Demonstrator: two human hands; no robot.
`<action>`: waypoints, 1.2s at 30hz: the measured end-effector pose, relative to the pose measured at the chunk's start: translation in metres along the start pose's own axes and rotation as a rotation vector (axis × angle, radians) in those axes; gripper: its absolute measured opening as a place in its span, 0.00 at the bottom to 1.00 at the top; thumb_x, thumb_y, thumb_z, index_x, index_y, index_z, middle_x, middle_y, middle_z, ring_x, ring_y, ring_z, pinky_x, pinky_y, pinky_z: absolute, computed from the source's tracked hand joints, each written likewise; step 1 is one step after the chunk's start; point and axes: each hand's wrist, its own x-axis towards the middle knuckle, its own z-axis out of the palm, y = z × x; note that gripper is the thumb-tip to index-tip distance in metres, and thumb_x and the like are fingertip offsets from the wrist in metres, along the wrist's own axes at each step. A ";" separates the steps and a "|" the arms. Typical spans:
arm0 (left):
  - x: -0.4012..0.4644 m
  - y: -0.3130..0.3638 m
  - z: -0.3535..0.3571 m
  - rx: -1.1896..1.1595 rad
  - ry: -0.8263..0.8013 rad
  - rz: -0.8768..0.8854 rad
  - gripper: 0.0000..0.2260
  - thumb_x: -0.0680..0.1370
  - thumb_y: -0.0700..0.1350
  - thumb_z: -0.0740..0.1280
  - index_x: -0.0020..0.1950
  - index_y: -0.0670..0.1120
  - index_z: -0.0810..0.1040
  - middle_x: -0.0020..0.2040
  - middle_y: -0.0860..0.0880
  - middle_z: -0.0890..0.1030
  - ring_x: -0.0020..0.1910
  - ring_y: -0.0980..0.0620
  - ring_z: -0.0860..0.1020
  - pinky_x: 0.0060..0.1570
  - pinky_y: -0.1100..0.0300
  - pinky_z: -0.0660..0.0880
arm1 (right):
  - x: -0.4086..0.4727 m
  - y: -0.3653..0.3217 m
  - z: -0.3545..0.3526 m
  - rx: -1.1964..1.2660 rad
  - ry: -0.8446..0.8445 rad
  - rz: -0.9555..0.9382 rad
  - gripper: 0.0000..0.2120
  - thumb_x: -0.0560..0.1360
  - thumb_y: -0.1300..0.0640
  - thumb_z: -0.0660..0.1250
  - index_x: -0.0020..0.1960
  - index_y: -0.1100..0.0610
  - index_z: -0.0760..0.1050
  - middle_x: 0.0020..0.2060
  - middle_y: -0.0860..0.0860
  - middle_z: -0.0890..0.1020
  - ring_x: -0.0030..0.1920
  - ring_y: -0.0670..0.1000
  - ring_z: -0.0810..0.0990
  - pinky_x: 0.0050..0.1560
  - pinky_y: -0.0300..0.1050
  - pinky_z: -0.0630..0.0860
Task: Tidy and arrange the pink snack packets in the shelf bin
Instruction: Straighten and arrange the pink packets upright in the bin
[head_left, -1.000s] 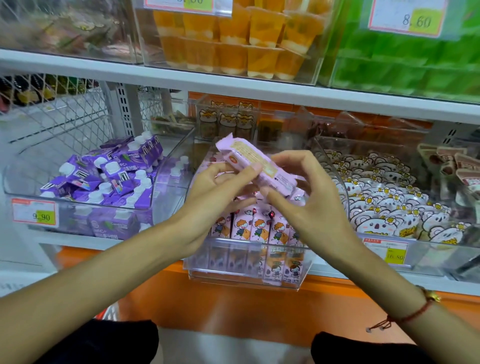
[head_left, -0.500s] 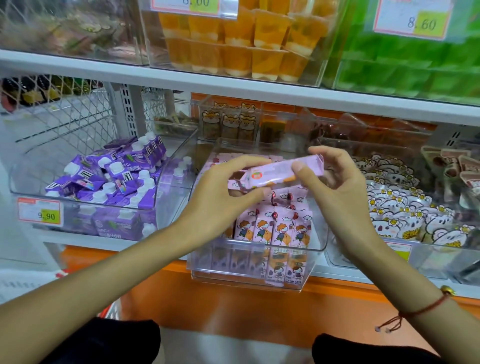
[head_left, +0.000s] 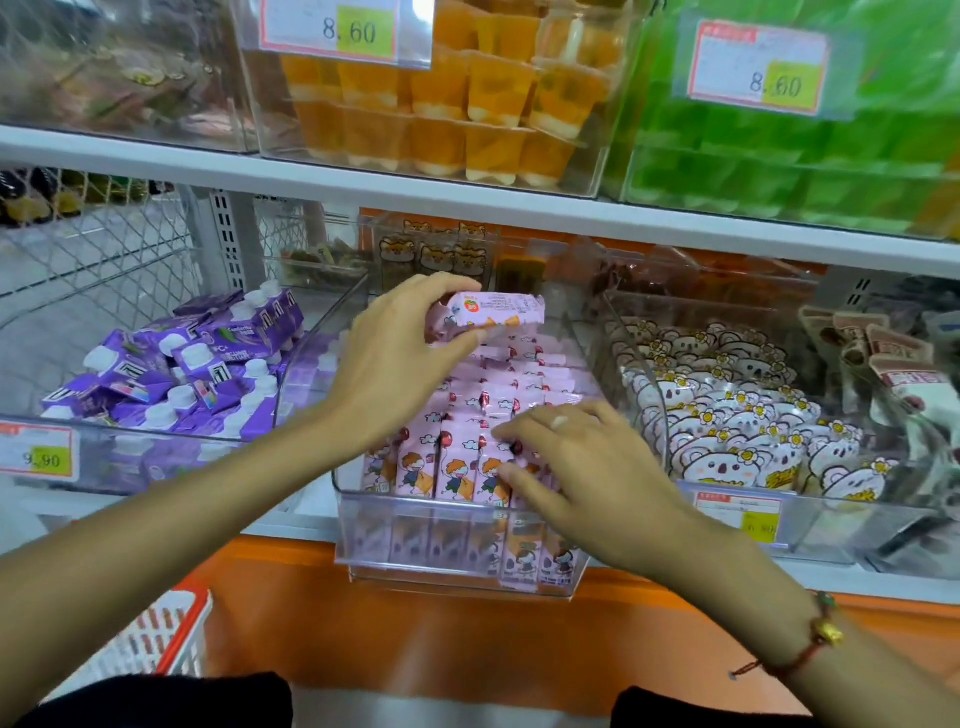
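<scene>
Nearest, the right hand (head_left: 582, 467) is laid flat, fingers (head_left: 524, 431) spread and gripping nothing, on the upright pink snack packets (head_left: 457, 467) at the front of the clear shelf bin (head_left: 457, 571); a row is judged to be steadied or parted for an insertion. Beyond, one pink packet (head_left: 488, 314) is pinched at its near end by the left hand (head_left: 395, 358), above the rear rows, long axis level, free end pointing right. Next, it would need turning upright and lowering into a gap.

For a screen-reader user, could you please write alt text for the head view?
A left hand holds one pink packet above a clear bin of upright pink packets, while the right hand rests on the front rows.
</scene>
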 end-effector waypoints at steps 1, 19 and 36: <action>0.008 -0.001 0.005 0.042 -0.022 0.013 0.17 0.75 0.50 0.71 0.63 0.52 0.77 0.52 0.55 0.79 0.45 0.58 0.74 0.43 0.67 0.70 | 0.000 0.000 0.000 0.014 -0.003 0.005 0.19 0.80 0.42 0.53 0.67 0.47 0.70 0.61 0.44 0.77 0.61 0.48 0.74 0.61 0.45 0.60; 0.095 -0.013 0.060 0.053 -0.489 -0.082 0.23 0.72 0.49 0.74 0.63 0.47 0.70 0.58 0.47 0.79 0.51 0.48 0.78 0.49 0.57 0.74 | 0.003 0.006 0.000 0.076 -0.045 -0.005 0.20 0.79 0.41 0.53 0.69 0.44 0.66 0.64 0.41 0.73 0.62 0.44 0.69 0.61 0.39 0.53; 0.074 -0.034 0.086 0.273 -0.725 -0.010 0.17 0.81 0.52 0.61 0.68 0.49 0.73 0.66 0.47 0.76 0.62 0.47 0.75 0.61 0.50 0.72 | 0.001 0.005 -0.003 0.082 -0.047 0.000 0.20 0.80 0.41 0.54 0.70 0.45 0.66 0.63 0.42 0.74 0.61 0.44 0.70 0.61 0.41 0.54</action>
